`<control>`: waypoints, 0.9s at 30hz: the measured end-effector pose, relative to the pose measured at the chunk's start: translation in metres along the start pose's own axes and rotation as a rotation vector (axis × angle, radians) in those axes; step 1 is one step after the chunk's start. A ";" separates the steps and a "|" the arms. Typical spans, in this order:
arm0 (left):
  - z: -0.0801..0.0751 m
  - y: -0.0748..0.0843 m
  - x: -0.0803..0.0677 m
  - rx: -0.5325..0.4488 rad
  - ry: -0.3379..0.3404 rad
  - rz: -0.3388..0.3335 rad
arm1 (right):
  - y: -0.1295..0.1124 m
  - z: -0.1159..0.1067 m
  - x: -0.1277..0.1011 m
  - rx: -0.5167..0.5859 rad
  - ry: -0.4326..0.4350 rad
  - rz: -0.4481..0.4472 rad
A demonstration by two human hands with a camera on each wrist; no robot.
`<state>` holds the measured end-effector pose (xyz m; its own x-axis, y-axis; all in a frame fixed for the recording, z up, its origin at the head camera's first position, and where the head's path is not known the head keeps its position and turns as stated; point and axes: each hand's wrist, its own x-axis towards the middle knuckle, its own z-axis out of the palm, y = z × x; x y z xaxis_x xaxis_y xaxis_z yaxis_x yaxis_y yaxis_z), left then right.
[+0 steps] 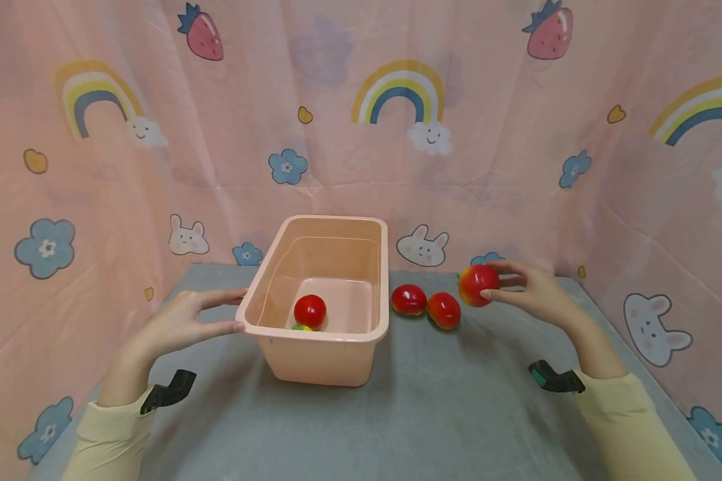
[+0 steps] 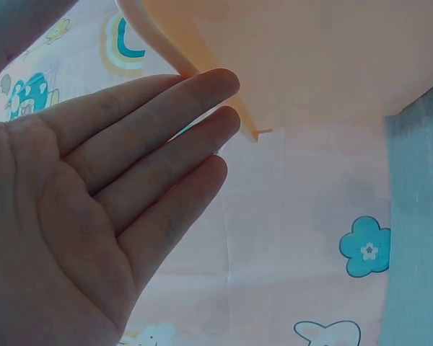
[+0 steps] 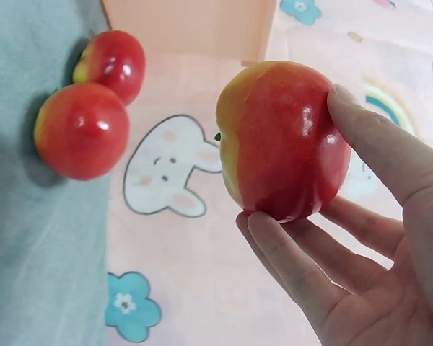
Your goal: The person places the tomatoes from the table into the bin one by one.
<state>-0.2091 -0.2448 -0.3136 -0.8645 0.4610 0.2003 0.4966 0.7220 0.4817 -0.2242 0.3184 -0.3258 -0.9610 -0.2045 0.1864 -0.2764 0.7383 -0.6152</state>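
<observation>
A red and yellow apple is pinched between the thumb and fingers of my right hand, raised above the table. The right wrist view shows the same apple with its yellow end and small stem facing away from the palm. My left hand has its fingers extended, fingertips right at the left rim of a peach plastic bin. Inside the bin lies a round red fruit, with a yellow-green bit showing in front of it, partly hidden by the wall.
Two more red apples, one close beside the bin and another nearer the right hand, lie on the grey cloth-covered table. A pink patterned curtain encloses the back and sides.
</observation>
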 end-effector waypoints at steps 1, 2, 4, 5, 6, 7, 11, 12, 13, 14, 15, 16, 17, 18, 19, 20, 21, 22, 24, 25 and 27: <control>0.000 0.000 0.000 0.003 0.001 0.000 | -0.002 -0.001 0.000 -0.006 -0.001 0.003; 0.000 0.000 0.000 0.004 0.001 -0.002 | -0.005 -0.001 0.000 -0.011 -0.003 0.007; 0.000 0.000 0.000 0.006 0.001 -0.005 | -0.009 -0.002 0.001 -0.016 -0.007 0.013; 0.000 -0.001 0.000 0.005 -0.001 -0.007 | -0.011 -0.002 0.002 -0.019 -0.009 0.013; 0.000 -0.001 0.000 0.006 -0.002 -0.009 | -0.012 -0.003 0.002 -0.020 -0.011 0.011; 0.000 -0.001 0.000 0.005 -0.004 -0.013 | -0.014 -0.003 0.003 -0.024 -0.010 0.009; 0.000 -0.001 0.000 0.004 -0.007 -0.015 | -0.020 -0.003 0.004 -0.022 -0.004 -0.010; 0.000 -0.001 0.001 0.004 -0.007 -0.012 | -0.021 -0.004 0.005 -0.020 -0.003 -0.014; 0.000 -0.001 0.001 0.003 -0.007 -0.009 | -0.023 -0.004 0.005 -0.019 -0.003 -0.017; 0.000 -0.001 0.000 0.001 -0.007 -0.006 | -0.025 -0.004 0.006 -0.019 -0.005 -0.020; 0.000 0.000 0.000 0.001 -0.008 -0.004 | -0.027 -0.005 0.006 -0.020 -0.008 -0.023; 0.000 0.000 0.000 -0.001 -0.009 -0.003 | -0.030 -0.005 0.007 -0.023 -0.013 -0.027; 0.000 0.000 0.000 -0.004 -0.010 -0.004 | -0.032 -0.005 0.007 -0.024 -0.017 -0.028; 0.000 0.001 0.000 -0.007 -0.011 -0.006 | -0.034 -0.006 0.008 -0.026 -0.021 -0.030; 0.000 0.001 0.000 -0.010 -0.013 -0.008 | -0.036 -0.006 0.009 -0.030 -0.023 -0.033; -0.001 0.002 0.000 -0.010 -0.014 -0.010 | -0.038 -0.007 0.010 -0.036 -0.026 -0.038; 0.000 0.002 0.000 -0.011 -0.015 -0.011 | -0.040 -0.007 0.011 -0.039 -0.025 -0.041; 0.000 0.002 0.000 -0.012 -0.016 -0.013 | -0.043 -0.007 0.012 -0.042 -0.024 -0.043; 0.000 0.001 0.001 -0.012 -0.017 -0.013 | -0.047 -0.007 0.014 -0.057 -0.021 -0.050; 0.000 0.001 0.001 -0.011 -0.016 -0.013 | -0.049 -0.007 0.015 -0.066 -0.021 -0.055; 0.000 0.000 0.001 -0.009 -0.017 -0.012 | -0.052 -0.007 0.017 -0.071 -0.027 -0.059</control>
<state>-0.2098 -0.2443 -0.3136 -0.8691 0.4607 0.1798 0.4850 0.7230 0.4920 -0.2255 0.2809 -0.2851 -0.9433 -0.2652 0.1997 -0.3319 0.7679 -0.5480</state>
